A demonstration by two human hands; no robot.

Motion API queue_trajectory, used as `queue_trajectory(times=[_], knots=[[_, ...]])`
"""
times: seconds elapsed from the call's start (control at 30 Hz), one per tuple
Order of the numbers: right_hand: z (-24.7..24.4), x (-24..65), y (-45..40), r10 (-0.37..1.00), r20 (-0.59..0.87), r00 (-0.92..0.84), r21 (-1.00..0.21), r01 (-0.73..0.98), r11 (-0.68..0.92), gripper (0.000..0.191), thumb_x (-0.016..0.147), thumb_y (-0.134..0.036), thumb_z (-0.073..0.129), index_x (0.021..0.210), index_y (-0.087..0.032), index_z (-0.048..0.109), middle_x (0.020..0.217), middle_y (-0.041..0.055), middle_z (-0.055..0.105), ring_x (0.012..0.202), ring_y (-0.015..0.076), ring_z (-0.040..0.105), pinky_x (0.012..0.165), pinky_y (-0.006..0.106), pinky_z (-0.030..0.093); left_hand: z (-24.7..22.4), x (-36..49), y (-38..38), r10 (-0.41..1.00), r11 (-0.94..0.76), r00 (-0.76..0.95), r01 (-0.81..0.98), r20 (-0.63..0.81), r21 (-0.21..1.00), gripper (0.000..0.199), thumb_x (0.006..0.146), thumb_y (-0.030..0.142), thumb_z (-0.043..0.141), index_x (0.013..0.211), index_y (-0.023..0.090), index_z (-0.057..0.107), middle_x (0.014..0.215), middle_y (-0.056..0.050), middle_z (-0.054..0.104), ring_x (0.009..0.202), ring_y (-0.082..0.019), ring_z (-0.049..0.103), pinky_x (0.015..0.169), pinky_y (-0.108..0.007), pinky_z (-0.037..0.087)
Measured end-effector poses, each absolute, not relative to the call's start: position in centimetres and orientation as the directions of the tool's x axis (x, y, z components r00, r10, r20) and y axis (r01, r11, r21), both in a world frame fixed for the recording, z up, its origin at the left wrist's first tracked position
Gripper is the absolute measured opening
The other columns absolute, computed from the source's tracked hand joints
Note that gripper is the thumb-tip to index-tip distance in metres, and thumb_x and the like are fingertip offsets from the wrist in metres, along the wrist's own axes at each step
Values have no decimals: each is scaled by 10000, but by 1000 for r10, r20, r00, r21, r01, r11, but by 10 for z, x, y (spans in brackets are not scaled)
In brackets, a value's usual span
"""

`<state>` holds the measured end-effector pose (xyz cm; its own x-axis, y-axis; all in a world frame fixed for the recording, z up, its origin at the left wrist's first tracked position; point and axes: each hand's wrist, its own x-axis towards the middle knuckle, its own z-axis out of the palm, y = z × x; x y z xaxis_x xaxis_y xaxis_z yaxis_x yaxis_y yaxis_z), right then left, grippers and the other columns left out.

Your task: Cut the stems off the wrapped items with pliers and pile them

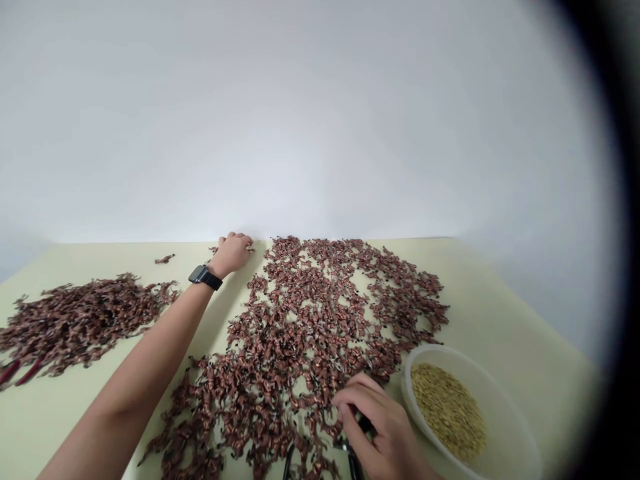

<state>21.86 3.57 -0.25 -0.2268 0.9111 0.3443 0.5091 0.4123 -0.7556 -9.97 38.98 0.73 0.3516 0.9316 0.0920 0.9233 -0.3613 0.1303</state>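
My left hand (233, 255) rests with curled fingers near the far table edge, beside a few brown pieces (215, 250). A wide layer of twisted copper-brown pieces (310, 333), flecked with black bits, spreads beneath and ahead of my right hand (375, 427). That hand grips a black-handled tool (355, 460), partly hidden by my fingers and cut off by the frame's lower edge. Another dense brown heap (80, 320) lies left of my left arm.
A white bowl (415, 393) of pale grains (447, 410) stands right of my right hand on the cream table (500, 320). A small brown clump (164, 259) lies near the far edge, and dark red strips (17, 372) lie at the lower left.
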Motion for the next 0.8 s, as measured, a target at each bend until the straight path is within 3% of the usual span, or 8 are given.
queue_trajectory(times=[0.1,0.27,0.43,0.53,0.63,0.8], knots=[[-3,218,36,911,346,-225,-759,503,413,169,959,-116,506,918,-196,649,776,43,634,769,190,619,678,296,505,2,-81,395,919,-393,384,908,88,147,447,931,453,531,1345,316,636,1372,-100,650,1270,-361,496,1025,-534,357],[1,219,36,916,335,-219,-767,501,400,174,961,-112,498,922,-196,646,788,44,629,782,188,607,677,296,488,-7,-65,402,922,-387,386,911,34,140,363,863,530,618,1110,296,743,1175,-96,724,1128,-348,568,992,-529,373],[4,218,36,918,331,-218,-776,491,396,182,958,-107,497,915,-199,648,779,43,628,777,189,607,674,296,484,-1,-80,403,955,-293,287,953,80,73,294,826,462,643,978,233,749,1051,-168,713,1142,-437,507,971,-628,313],[2,218,35,913,341,-222,-774,485,407,177,954,-104,498,926,-198,646,789,44,633,783,190,605,676,298,481,4,-81,403,957,-270,261,961,125,61,339,827,405,640,1091,212,733,1158,-203,676,1205,-463,454,989,-640,281],[2,218,35,914,337,-226,-775,485,406,173,954,-102,500,931,-198,642,794,43,632,792,192,599,685,302,476,2,-69,402,949,-303,292,949,121,85,348,872,399,598,1166,259,719,1260,-167,658,1204,-420,472,992,-603,310],[5,219,36,920,324,-221,-781,486,392,176,957,-99,496,926,-199,638,789,42,624,796,192,593,682,301,466,-5,-49,399,939,-343,340,930,44,132,345,854,573,627,946,278,779,1127,-125,721,1127,-395,530,981,-593,342]])
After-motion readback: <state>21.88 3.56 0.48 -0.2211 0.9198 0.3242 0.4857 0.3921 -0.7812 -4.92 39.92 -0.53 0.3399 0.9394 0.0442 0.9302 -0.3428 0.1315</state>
